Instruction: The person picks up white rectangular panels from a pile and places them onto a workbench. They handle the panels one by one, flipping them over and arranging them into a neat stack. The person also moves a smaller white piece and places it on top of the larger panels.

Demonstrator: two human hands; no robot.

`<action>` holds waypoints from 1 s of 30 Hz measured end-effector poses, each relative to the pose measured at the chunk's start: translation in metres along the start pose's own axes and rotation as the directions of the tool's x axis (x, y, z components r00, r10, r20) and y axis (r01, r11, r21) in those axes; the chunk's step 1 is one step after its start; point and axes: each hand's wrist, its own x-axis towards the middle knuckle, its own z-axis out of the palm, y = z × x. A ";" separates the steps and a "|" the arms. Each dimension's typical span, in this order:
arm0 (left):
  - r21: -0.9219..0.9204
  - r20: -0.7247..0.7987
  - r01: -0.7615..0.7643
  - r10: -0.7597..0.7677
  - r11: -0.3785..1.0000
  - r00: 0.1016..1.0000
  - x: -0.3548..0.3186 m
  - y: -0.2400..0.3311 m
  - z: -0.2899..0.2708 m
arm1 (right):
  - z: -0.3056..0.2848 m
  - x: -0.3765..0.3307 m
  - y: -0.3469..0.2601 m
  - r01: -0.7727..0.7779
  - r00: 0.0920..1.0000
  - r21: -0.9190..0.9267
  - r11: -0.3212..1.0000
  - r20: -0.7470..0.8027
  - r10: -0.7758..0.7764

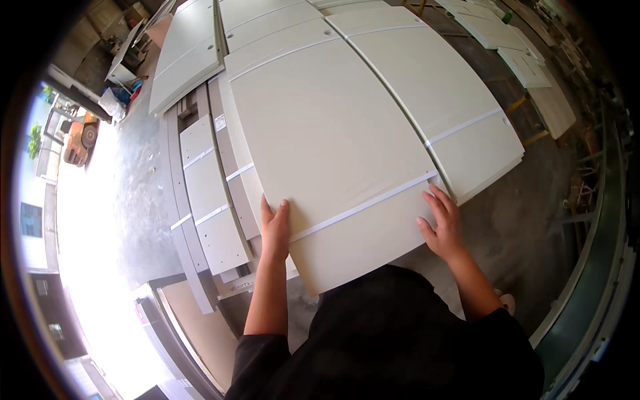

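Note:
A large strapped bundle of flat white panels (pixel 333 127) lies in front of me, its near end close to my body. A white strap (pixel 367 205) crosses it near that end. My left hand (pixel 275 230) grips the bundle's left edge, thumb up at the side and fingers partly hidden. At the right edge, just below the strap's end, my right hand (pixel 443 227) holds the near corner. Its thumb and fingers are apart, with the thumb toward the top face.
Another strapped white panel stack (pixel 427 87) lies close along the right. Narrower strapped boards (pixel 208 180) are to the left, and a further stack (pixel 190 57) is beyond them. More panels (pixel 523 65) are at the far right. An orange forklift (pixel 79 141) stands by the bright opening.

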 end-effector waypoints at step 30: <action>0.713 0.059 -0.352 0.449 0.606 0.892 -0.022 -0.021 0.005 | -0.029 -0.036 -0.005 0.115 0.985 -0.095 0.989 0.142 -0.101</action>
